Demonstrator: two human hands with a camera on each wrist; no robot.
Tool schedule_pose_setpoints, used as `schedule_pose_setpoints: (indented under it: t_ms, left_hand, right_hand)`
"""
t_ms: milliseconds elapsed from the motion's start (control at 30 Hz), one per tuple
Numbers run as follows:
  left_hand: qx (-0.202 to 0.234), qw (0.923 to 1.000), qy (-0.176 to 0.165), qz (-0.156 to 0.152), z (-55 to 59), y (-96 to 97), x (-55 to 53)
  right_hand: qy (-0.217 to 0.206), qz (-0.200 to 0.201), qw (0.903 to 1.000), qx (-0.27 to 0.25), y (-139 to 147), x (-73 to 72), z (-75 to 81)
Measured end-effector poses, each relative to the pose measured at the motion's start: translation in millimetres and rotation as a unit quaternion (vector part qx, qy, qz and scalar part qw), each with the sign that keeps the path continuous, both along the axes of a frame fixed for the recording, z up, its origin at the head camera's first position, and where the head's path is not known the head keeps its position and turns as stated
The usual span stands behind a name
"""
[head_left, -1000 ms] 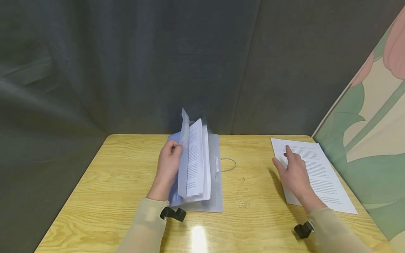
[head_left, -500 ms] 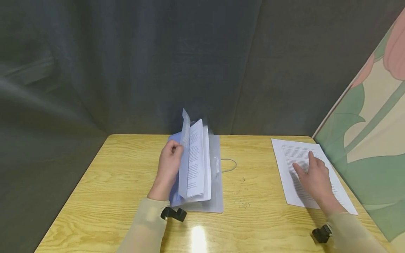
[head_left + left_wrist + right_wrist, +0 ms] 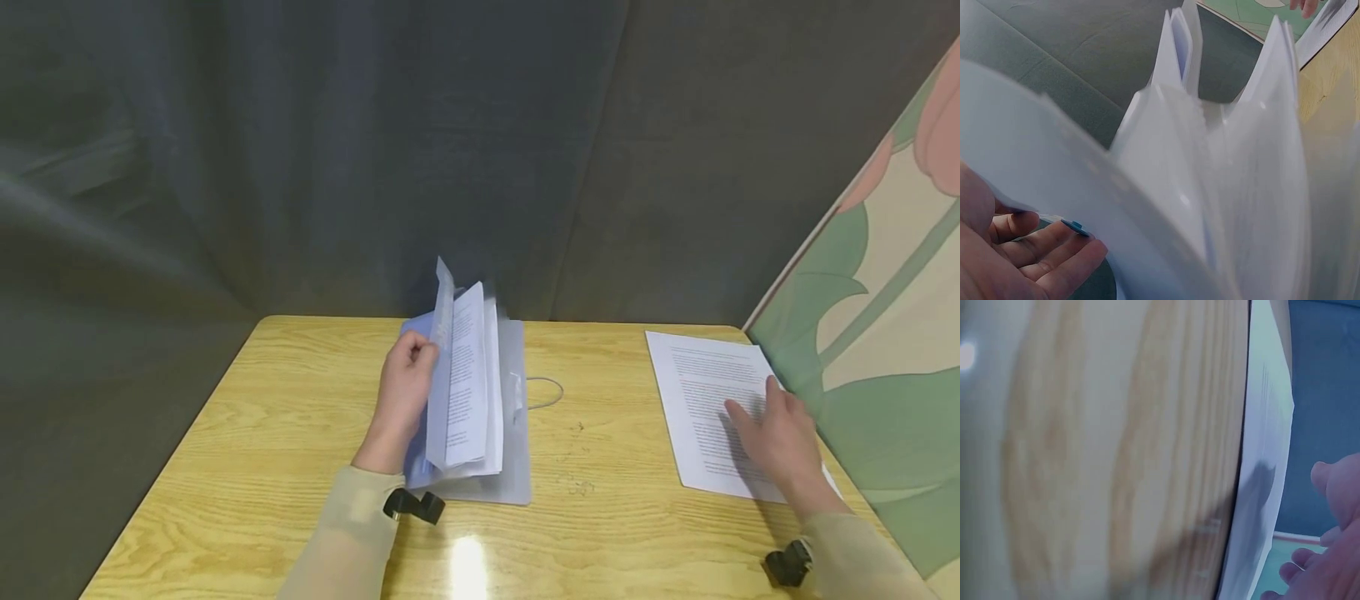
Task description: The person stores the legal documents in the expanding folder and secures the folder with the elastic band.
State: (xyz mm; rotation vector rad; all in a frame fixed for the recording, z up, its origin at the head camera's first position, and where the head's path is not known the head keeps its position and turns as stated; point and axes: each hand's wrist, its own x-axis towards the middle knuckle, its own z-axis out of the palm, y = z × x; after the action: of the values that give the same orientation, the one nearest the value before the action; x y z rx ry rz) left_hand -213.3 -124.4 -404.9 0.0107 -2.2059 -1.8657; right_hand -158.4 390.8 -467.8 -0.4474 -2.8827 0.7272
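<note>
A translucent expanding file folder (image 3: 517, 417) stands fanned apart mid-table, with printed pages (image 3: 468, 379) between its dividers. Beside it my left hand (image 3: 405, 383) pinches the raised plastic flap (image 3: 439, 400) and holds it leftward. In the left wrist view, the fingers curl at the edge of that flap (image 3: 1066, 162), near a small teal piece (image 3: 1076, 228). My right hand (image 3: 786, 433) hovers above a printed paper sheet (image 3: 697, 400) at the table's right, fingers loosely spread. The right wrist view shows a gap between the hand (image 3: 1335, 550) and the paper (image 3: 1266, 425).
A thin elastic loop (image 3: 547, 392) sticks out from the folder's right side onto the wooden table (image 3: 615, 533). Dark curtain (image 3: 480, 167) hangs behind the table. A flower-patterned panel (image 3: 892, 333) borders its right edge.
My right hand has moved rightward and slightly nearer me, from the paper's left edge to over its right side. The left hand keeps its hold on the folder flap.
</note>
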Motion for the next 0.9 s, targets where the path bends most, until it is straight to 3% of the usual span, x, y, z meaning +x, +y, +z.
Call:
schedule_pose_setpoints:
  t_ms: [600, 900]
  left_hand:
    - [-0.007, 0.9999, -0.007, -0.001, 0.0, -0.1, -0.5]
    - [-0.004, 1.0, -0.006, 0.002, 0.1, -0.3, -0.3]
  right_hand:
    - [-0.05, -0.04, 0.9979, -0.003, 25, 4.4, -13.6]
    - [-0.054, -0.023, 0.9979, 0.027, 29, 4.1, -18.2]
